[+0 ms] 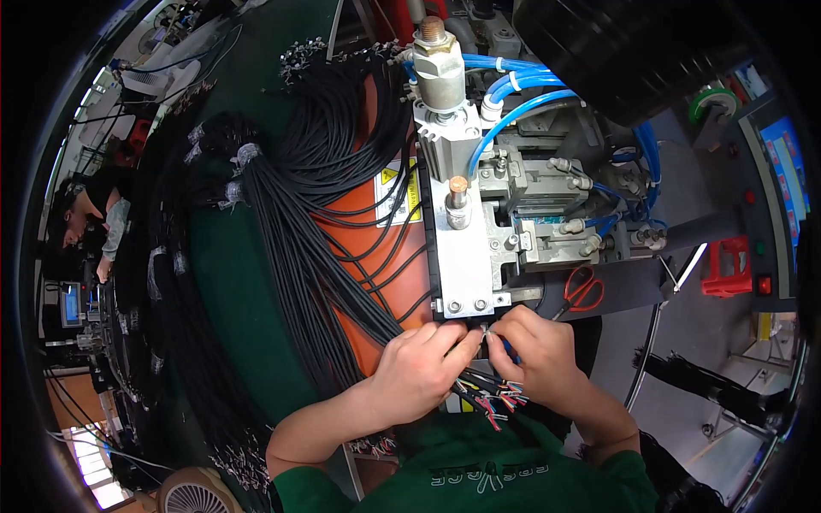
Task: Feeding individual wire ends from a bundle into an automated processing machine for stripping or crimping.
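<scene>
My left hand [425, 369] is closed, its thumb and fingertips pinched together at the near end of a silver metal machine block [462, 265]. Facing it, my right hand [539, 355] is also closed in a pinch. A small pale piece [486, 330] shows between the two sets of fingertips; what each hand grips is mostly hidden. Below my hands, stripped cable ends [492, 395] fan out in red, white, blue and other colours. A thick bundle of black cables [295, 248] runs down from the upper left and passes behind my left hand and wrist.
Red-handled scissors [581, 292] lie right of the block. Blue air hoses [517, 81] and metal fittings fill the machine's far right side. A control panel [774, 197] stands at far right, near a red stool [727, 267]. Another person [98, 209] is at far left.
</scene>
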`<state>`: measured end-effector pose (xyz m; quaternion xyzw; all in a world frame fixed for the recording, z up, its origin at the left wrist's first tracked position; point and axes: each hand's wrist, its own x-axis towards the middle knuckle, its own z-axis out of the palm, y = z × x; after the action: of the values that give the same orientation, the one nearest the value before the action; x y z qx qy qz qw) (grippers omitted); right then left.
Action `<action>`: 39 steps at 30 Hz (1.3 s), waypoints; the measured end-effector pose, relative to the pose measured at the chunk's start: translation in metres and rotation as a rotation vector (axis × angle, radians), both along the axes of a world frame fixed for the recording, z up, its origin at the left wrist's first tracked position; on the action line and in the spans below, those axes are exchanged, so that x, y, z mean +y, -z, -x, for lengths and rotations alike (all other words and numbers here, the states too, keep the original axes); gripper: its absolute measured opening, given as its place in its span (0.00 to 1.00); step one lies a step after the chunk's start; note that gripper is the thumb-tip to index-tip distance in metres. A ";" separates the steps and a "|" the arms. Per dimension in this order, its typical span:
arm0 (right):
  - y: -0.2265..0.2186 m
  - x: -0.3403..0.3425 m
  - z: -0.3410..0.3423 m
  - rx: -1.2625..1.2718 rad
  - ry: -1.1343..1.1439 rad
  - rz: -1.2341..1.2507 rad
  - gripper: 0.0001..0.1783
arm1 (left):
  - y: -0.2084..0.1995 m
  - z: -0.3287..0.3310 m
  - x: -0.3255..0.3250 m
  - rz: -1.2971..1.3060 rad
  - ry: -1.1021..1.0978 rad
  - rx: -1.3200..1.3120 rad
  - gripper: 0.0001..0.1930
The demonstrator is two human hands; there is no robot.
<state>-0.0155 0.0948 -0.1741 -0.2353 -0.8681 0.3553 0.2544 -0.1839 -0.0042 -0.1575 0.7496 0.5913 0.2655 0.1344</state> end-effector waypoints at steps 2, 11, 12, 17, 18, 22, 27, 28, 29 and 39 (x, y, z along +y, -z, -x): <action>0.000 -0.001 0.001 -0.108 0.010 -0.144 0.04 | -0.004 0.001 -0.004 -0.022 0.030 0.138 0.20; 0.005 -0.001 -0.001 -0.061 0.017 -0.054 0.05 | -0.007 -0.002 0.002 -0.030 0.114 0.194 0.23; 0.005 -0.002 -0.001 -0.062 0.019 -0.054 0.05 | -0.005 -0.002 0.002 -0.029 0.115 0.193 0.23; 0.001 -0.003 0.001 -0.096 0.019 -0.120 0.04 | -0.006 -0.007 0.000 -0.061 0.107 0.323 0.22; 0.000 -0.003 0.001 -0.095 0.019 -0.119 0.04 | -0.007 -0.008 0.001 -0.060 0.107 0.323 0.22; 0.000 0.000 -0.001 -0.166 -0.011 -0.148 0.04 | -0.011 -0.009 0.006 0.017 0.097 0.302 0.20; 0.010 -0.005 -0.001 0.006 0.086 -0.045 0.04 | -0.007 -0.005 0.005 0.001 0.091 0.247 0.20; 0.018 -0.005 0.002 0.117 0.105 -0.114 0.05 | -0.010 -0.005 0.006 0.018 0.088 0.239 0.17; 0.018 -0.004 0.002 0.117 0.104 -0.112 0.05 | -0.012 -0.005 0.006 0.036 0.085 0.232 0.15; 0.027 -0.002 -0.005 0.018 0.152 0.446 0.05 | -0.004 0.021 -0.018 0.063 -0.106 0.038 0.21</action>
<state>-0.0110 0.0932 -0.2010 -0.3471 -0.7457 0.5202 0.2301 -0.2052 -0.0225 -0.1540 0.7174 0.6407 0.2394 0.1324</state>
